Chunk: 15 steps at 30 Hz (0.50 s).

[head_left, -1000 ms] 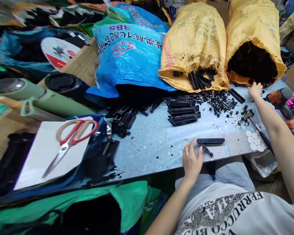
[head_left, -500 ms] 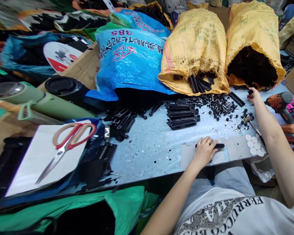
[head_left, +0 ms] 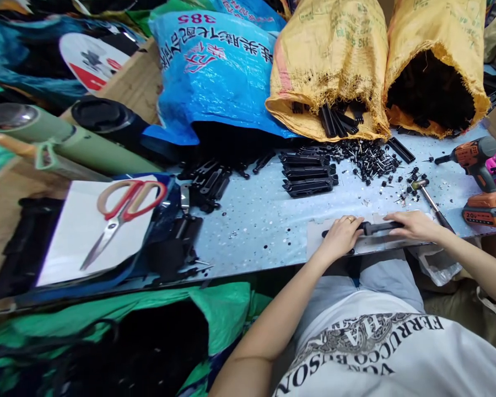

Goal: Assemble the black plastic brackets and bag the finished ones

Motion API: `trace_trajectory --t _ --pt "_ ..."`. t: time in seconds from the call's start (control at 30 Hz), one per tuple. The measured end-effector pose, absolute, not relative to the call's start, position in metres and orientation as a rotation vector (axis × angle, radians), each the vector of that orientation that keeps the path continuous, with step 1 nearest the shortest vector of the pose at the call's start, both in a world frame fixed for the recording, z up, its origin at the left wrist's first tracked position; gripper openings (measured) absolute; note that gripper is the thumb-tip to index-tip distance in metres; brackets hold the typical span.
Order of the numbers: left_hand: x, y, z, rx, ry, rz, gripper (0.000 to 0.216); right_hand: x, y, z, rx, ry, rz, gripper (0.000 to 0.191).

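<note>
A long black plastic bar lies across a pale board near the table's front edge. My left hand is closed over its left part, thumb and fingers pressing on it. At the bar's other end my right hand grips with its fingertips. Whether a small piece is also under the right fingers cannot be made out. Beyond the hands sits a stack of black plastic parts. To the right of that stack lies a scattered pile of black-headed screws.
A hammer and a cordless drill lie on the right. Two yellow sacks and a blue sack of black parts line the back. Red-handled scissors rest on white paper at left.
My right hand has come back from near the right yellow sack's mouth to the bar beside my left hand. My left hand stays on the bar. The view has tilted down slightly.
</note>
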State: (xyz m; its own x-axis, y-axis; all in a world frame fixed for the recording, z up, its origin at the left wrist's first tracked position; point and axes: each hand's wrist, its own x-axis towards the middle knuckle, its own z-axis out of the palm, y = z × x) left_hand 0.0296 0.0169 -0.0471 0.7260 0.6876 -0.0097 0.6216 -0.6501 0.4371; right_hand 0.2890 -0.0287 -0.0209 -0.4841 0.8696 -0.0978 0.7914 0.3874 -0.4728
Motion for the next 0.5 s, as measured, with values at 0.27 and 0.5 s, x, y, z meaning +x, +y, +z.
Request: trace_trajectory --t 0.27,0.5 --pt "0.042 0.025 -0.046 2.509 0.924 0.175 0.031 0.264 -0.047 -0.032 -1.482 -2.814 0.180 0.037" --pt "0.039 0.020 -0.041 2.479 0.949 0.175 0.049 0.256 -0.053 -0.044 -1.591 -2.741 0.111 0.035"
